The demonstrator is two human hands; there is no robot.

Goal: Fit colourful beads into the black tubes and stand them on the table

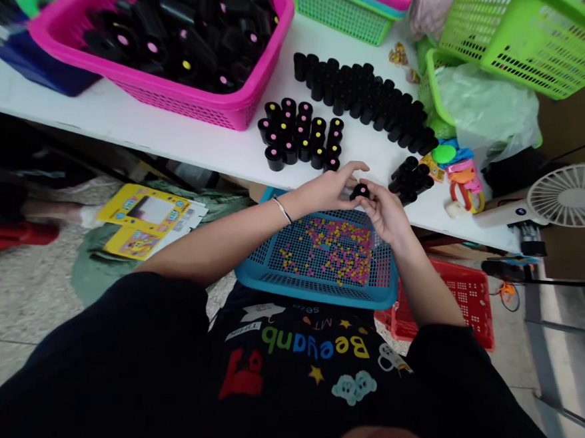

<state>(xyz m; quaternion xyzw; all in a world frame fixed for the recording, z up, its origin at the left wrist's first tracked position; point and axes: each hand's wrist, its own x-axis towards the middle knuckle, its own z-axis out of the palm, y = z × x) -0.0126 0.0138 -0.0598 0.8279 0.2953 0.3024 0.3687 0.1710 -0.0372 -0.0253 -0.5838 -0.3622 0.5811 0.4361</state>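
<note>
Near the blue basket (316, 297), right fingers (374, 191) pinch a black cylinder (359, 192), left fingers (355, 168) spread beside it, perhaps touching.

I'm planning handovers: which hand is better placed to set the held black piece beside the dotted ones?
Probably the left hand: both hands are at the black piece, but the left is nearer the dotted pieces; the right hand sits nearer the small dark cluster.
</note>
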